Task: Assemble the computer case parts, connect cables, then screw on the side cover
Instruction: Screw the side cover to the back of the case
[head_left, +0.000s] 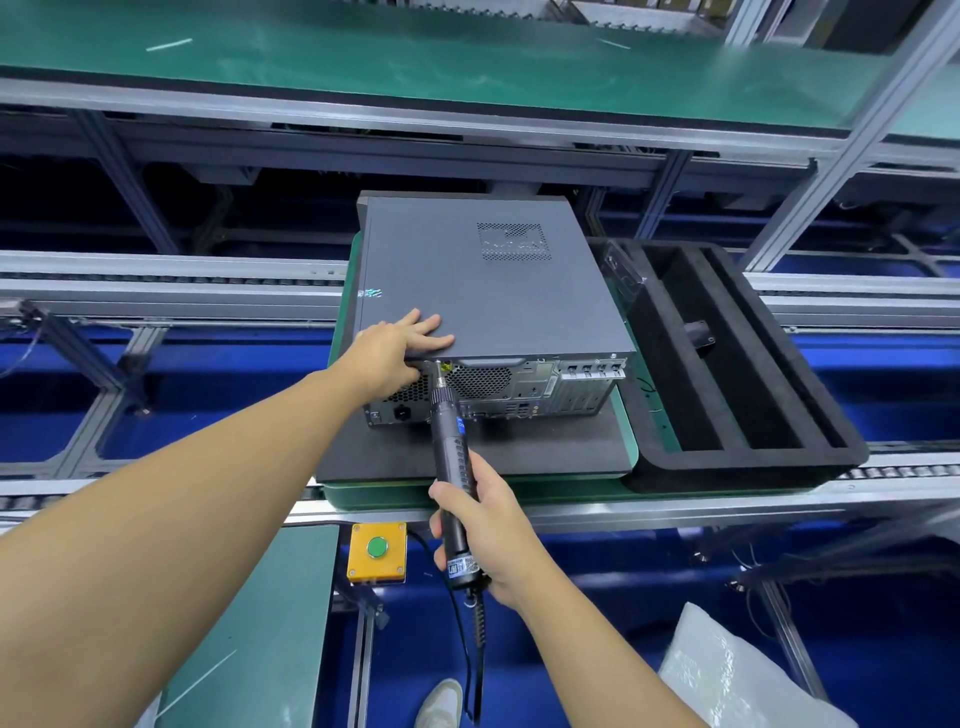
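1 case (493, 296) under left hand (397, 349), 1 screwdriver (450, 452) in right hand (491, 527)

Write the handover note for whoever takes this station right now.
The left hand lies with fingers flat on the cover, near its rear edge.
The right hand grips the screwdriver, bit at the rear top edge of the case.
The case lies on its side on the mat, cover up, rear toward the person.
Done: cover in place.
Left: drive the cover screws; whether any is in cannot be seen.
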